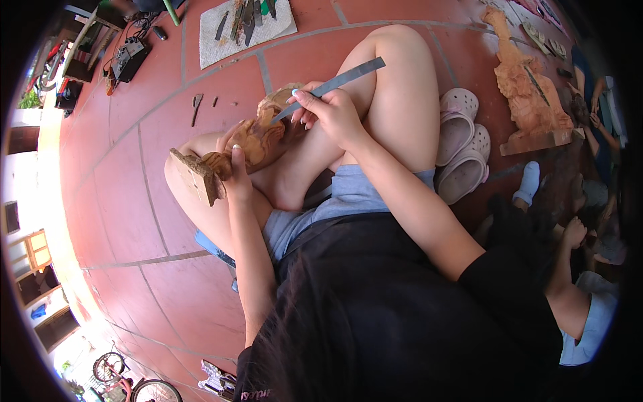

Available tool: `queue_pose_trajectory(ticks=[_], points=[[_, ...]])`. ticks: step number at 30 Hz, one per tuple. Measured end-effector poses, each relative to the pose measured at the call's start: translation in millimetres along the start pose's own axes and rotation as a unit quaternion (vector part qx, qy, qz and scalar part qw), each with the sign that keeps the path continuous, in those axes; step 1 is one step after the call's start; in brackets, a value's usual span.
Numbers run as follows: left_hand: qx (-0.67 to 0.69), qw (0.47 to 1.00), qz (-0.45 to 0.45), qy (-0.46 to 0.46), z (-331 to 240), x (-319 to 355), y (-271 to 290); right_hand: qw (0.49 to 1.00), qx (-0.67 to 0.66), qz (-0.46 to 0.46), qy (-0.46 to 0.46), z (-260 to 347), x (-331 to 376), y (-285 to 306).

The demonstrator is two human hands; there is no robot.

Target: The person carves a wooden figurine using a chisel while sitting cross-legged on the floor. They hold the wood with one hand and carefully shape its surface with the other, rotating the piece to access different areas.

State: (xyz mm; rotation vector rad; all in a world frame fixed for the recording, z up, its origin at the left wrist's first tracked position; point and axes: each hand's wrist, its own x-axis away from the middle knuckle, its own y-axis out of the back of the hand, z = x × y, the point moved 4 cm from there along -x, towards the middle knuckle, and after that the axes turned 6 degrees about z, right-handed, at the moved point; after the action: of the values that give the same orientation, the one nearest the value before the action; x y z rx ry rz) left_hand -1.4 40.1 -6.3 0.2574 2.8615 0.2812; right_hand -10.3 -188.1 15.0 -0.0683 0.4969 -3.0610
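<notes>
A carved wooden figure [256, 142] lies across my lap between my bent legs, its square rough base [194, 175] toward the left. My left hand [234, 161] is wrapped round the figure just above that base. My right hand [329, 112] grips a long, flat grey metal carving tool [349, 76] along its middle. The tool slants down to the left, and its lower end meets or nearly meets the carving's surface; actual contact is hard to make out. Part of the figure is hidden behind my fingers.
A white cloth [284, 21] with several flat metal tools lies on the red tiles ahead. A small tool [195, 109] is on the floor nearer. Pale clogs [462, 164] stand right of my knee. Beyond them are a large wooden carving [529, 90] and other people.
</notes>
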Motion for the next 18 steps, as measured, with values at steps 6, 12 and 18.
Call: queue_pose_trajectory(ticks=[6,12,18], points=[[0.037,0.999,0.021,-0.027,-14,-5,-6,0.997,-0.009,0.070,-0.007,4,-2,-9],[0.027,1.000,0.007,-0.002,-9,-1,-3,0.997,-0.012,0.075,0.015,2,-4,-7],[0.050,0.999,0.019,-0.010,-16,-2,-7,1.000,0.001,0.002,0.003,2,-4,0]])
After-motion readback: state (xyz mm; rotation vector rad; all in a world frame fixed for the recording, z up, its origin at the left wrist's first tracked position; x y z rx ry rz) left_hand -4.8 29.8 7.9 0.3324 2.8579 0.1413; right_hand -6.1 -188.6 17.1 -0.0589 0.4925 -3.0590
